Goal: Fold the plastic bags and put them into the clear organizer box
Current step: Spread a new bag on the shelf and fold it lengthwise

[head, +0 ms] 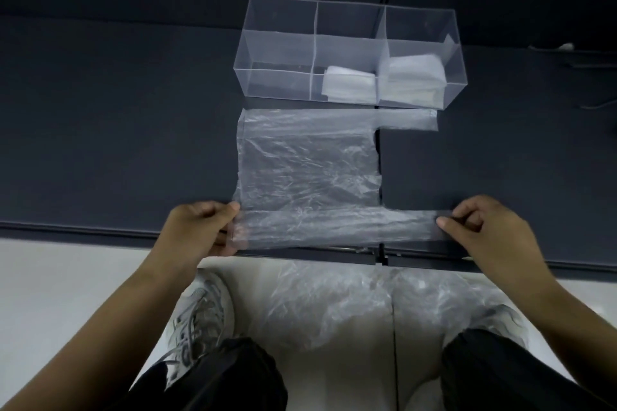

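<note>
Head view. A translucent, crinkled plastic carrier bag (309, 170) lies spread flat on the dark matte tabletop (117, 127), its two handle strips pointing right. The far strip lies just in front of the clear acrylic three-compartment organizer box (277, 83), which stands upright farther back on the same table.

The left hand (200, 227) pinches the bag's near left corner between thumb and curled fingers. The right hand (484, 227) pinches the end of the near handle strip the same way. Between the two hands, the bag's near edge runs along the front edge of the table.

In the box, a folded white plastic bag (347, 83) lies in the middle compartment, and a taller stack of folded bags (412, 73) fills the right compartment.

Below the table edge, a loose heap of crumpled clear plastic bags (334, 304) rests on the pale floor between the person's feet. A grey-white laced sneaker (200, 314) stands just left of the heap.
</note>
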A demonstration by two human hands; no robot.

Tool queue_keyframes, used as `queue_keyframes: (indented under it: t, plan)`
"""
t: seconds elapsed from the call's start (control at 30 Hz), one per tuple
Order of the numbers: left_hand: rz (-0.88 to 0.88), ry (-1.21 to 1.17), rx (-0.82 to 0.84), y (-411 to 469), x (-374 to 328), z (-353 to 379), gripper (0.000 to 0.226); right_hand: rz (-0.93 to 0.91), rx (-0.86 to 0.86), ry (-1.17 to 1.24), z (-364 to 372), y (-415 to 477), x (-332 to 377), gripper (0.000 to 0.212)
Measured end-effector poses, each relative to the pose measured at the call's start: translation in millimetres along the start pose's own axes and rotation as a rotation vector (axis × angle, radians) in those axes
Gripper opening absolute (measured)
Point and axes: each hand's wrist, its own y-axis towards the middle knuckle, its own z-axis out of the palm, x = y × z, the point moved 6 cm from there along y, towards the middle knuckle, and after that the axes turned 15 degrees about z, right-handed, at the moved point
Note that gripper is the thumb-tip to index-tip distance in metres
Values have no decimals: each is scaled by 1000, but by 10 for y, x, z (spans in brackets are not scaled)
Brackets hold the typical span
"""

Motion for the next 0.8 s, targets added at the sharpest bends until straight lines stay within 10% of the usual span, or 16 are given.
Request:
queue_keyframes:
  t: [0.23,0.43,0.6,0.8]
  plan:
    - [83,95,-132,-29,9,-187,21,20,8,-79,-9,15,57,17]
    - [983,835,-95,-62,-617,246,23,-459,-184,-6,110,-248,1046,15]
    - [872,1152,196,320,-383,513,61,-789,92,-238,1043,-558,1932,54]
    - [876,1293,230,398,-229,509,80,-740,-14,-523,1292,-245,1667,74]
